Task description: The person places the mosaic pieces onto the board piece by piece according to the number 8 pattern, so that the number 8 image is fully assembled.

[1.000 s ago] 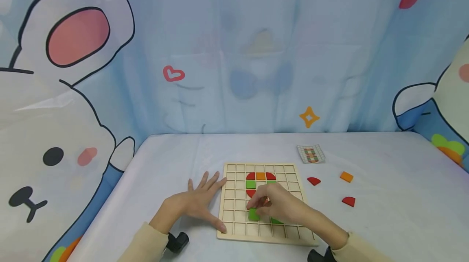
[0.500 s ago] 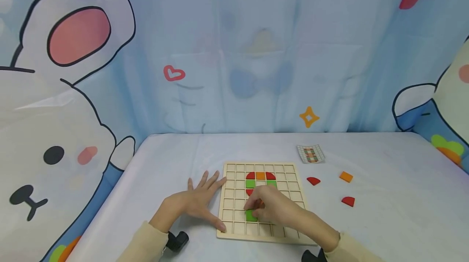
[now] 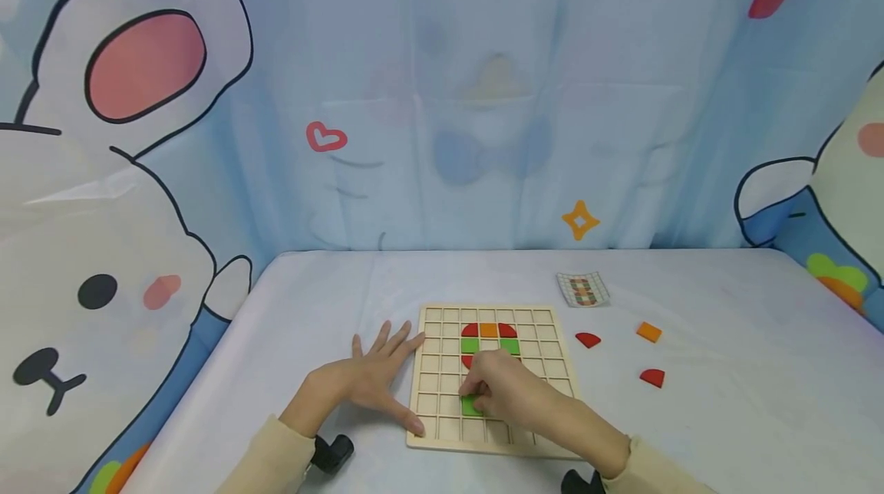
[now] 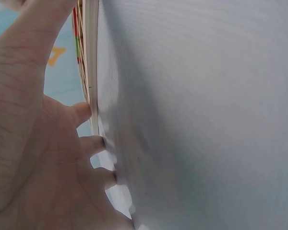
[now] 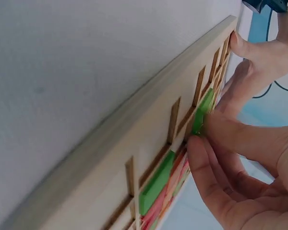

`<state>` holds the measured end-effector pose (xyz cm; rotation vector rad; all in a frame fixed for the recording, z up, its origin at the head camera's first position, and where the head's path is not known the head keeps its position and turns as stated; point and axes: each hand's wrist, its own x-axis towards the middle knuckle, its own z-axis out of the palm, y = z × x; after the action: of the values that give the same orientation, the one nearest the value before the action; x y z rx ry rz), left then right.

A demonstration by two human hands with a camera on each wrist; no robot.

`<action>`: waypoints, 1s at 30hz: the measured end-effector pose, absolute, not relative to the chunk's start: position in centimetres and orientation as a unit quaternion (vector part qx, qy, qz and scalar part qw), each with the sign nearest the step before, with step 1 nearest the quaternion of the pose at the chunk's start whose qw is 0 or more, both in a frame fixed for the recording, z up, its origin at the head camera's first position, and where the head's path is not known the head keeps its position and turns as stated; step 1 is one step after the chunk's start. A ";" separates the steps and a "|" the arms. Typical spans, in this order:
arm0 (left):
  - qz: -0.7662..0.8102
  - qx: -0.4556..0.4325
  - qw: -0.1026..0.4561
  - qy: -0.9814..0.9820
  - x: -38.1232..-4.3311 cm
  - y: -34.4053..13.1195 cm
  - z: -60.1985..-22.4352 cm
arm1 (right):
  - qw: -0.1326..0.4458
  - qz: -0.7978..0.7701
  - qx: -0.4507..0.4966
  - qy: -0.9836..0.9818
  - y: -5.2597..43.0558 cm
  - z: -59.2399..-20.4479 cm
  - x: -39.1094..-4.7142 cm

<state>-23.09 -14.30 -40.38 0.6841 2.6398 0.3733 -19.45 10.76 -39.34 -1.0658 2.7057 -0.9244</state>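
Observation:
A wooden grid board [image 3: 442, 430] lies on the white table. My right hand [image 3: 509, 388] is over its lower middle, thumb and fingertips pinching a green square tile [image 3: 471, 406] at a cell. In the right wrist view, another green tile [image 5: 156, 184] sits in the board nearer the camera. Farther up the grid are an orange square tile [image 3: 488, 330], red quarter-round tiles [image 3: 470, 330] and more green ones; my right hand hides part of this pattern. My left hand [image 3: 373, 381] lies spread on the left, its thumb and a fingertip touching the board's left edge.
Right of the board lie two loose red quarter-round tiles [image 3: 652, 377] and an orange square tile [image 3: 648, 332]. A small pattern card [image 3: 583, 290] is behind them. A blue printed curtain [image 3: 428, 195] hangs along the table's back edge.
My right hand has moved slightly left with the green tile, from between cells to a cell in the pattern's left column. The left hand stays in place.

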 end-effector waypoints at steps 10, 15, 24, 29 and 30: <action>0.131 0.233 0.194 0.944 -23.3 -14.7 -40.8 | 0.055 -0.302 -0.343 0.888 10.4 -39.6 -19.6; 0.137 0.236 0.197 0.942 -23.1 -14.9 -40.8 | 0.060 -0.306 -0.350 0.883 11.2 -40.0 -19.5; 0.139 0.240 0.195 0.941 -23.1 -14.8 -40.8 | 0.117 -0.323 -0.379 0.859 17.9 -38.8 -18.7; 0.142 0.249 0.193 0.938 -23.3 -14.6 -40.7 | 0.052 -0.276 -0.355 0.892 23.4 -38.3 -18.4; 0.141 0.250 0.194 0.938 -23.3 -14.6 -40.6 | 0.039 -0.263 -0.341 0.902 24.5 -38.3 -18.5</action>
<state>-23.31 -14.56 -40.63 0.7005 2.6316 0.3941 -18.51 24.47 -38.25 -1.0461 2.7637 -0.8050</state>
